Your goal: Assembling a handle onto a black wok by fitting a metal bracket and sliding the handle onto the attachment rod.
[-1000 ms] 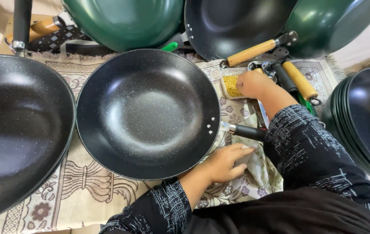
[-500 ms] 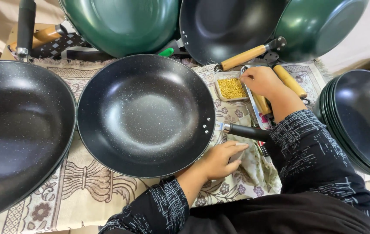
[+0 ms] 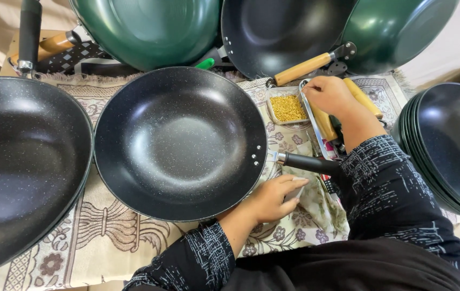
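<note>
Black speckled pan (image 3: pixel 178 143) mid-mat, its dark handle (image 3: pixel 308 162) pointing right toward the person | left hand (image 3: pixel 273 198) just below handle, fingers curled on a small pale flat piece, grip partly hidden | right hand (image 3: pixel 331 96) farther up, closed on a metal strip (image 3: pixel 311 116) beside tray of yellow bits (image 3: pixel 287 107)
</note>
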